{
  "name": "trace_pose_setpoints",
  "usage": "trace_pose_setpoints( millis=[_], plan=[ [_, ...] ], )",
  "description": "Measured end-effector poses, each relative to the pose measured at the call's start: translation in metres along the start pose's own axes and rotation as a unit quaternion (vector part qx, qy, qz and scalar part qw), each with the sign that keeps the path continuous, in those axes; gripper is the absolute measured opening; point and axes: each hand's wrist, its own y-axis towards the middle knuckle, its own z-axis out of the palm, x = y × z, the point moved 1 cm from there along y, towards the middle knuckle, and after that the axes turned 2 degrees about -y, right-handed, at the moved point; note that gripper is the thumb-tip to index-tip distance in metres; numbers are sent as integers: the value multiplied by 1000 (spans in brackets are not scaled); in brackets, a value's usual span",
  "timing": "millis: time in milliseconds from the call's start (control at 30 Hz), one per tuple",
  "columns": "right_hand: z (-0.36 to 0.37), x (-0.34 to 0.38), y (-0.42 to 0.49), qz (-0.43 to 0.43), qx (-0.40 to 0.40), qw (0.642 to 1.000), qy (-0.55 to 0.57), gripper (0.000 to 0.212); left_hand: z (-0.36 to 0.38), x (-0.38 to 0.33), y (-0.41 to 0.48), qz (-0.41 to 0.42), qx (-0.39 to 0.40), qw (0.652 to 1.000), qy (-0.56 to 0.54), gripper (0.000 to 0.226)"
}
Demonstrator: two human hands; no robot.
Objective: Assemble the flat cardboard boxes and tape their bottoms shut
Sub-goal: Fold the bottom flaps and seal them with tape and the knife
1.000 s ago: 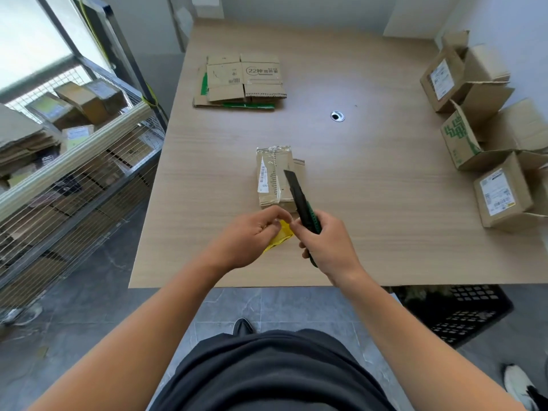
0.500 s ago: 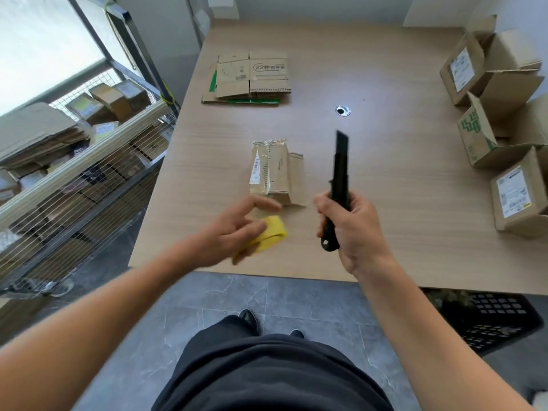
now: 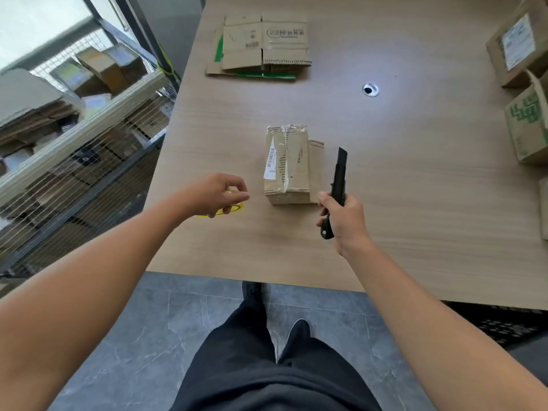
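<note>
A small taped cardboard box with a white barcode label lies in the middle of the wooden table. Just left of it, my left hand curls over a yellow tape roll that sits low at the tabletop. To the right of the box, my right hand grips a black and green utility knife, tip pointing away from me. A stack of flat cardboard boxes lies at the far side of the table.
Several assembled boxes stand along the table's right edge. A round cable hole sits in the tabletop. A wire shelf rack loaded with cardboard stands at the left. A black crate is under the table on the right.
My hands have come apart: the left one carried the tape roll leftward and down toward the table, while the right one drew the knife out to the right of the box.
</note>
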Motion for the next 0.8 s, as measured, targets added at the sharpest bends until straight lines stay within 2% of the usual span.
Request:
trace_pose_setpoints(
  millis=[167, 300, 433, 533, 700, 800],
  plan=[
    [10, -19, 35, 9, -28, 999, -26, 12, 15, 24, 46, -6, 14, 1000, -11, 13],
    [14, -28, 57, 21, -24, 999, 2, 8, 11, 29, 70, 9, 5, 1000, -25, 12],
    [14, -33, 74, 48, -10, 999, 24, 6, 9, 25, 83, 46, 3, 998, 52, 10],
    [14, -34, 83, 36, 11, 999, 20, 4, 7, 22, 91, 85, -23, 985, 147, 28],
    [20, -31, 90, 24, 54, 998, 13, 9, 5, 17, 110, 143, -41, 966, 211, 38],
    [21, -27, 93, 5, 45, 999, -11, 10, 5, 16, 117, 152, -60, 959, 229, 48]
  ],
)
